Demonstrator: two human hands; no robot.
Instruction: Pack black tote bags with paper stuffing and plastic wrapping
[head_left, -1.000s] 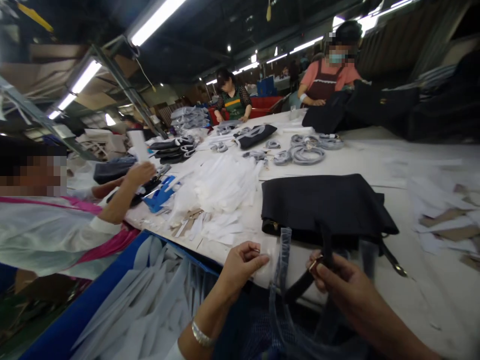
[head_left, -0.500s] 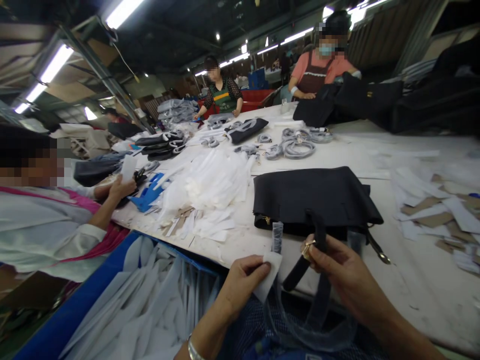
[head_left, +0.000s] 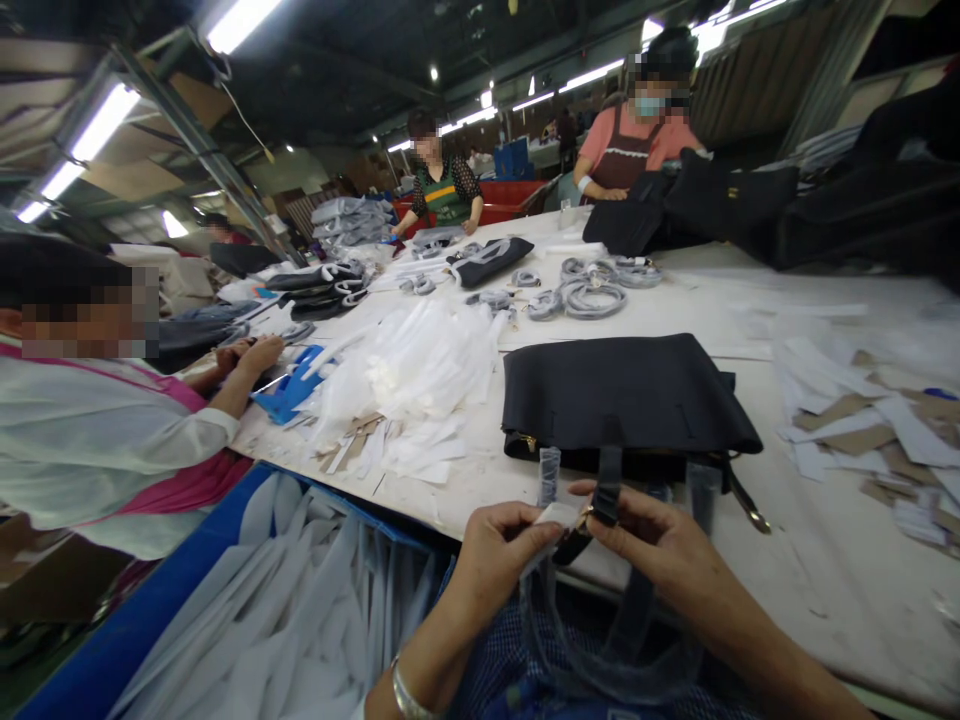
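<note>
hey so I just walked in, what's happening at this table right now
The person wearing the camera has a black bag lying on the white table. The left hand pinches a small white sheet, right beside the buckle on the bag's dark strap, which the right hand holds. Clear wrap covers the bag's handles. Co-workers stand around the table, and a pile of white strips lies in the middle.

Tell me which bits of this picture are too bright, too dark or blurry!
In the head view, the ceiling light glares white; the dark bags at the far right sink into shadow, details lost; the paper scraps look smeary; the black bag in front has clearer edges.
</note>
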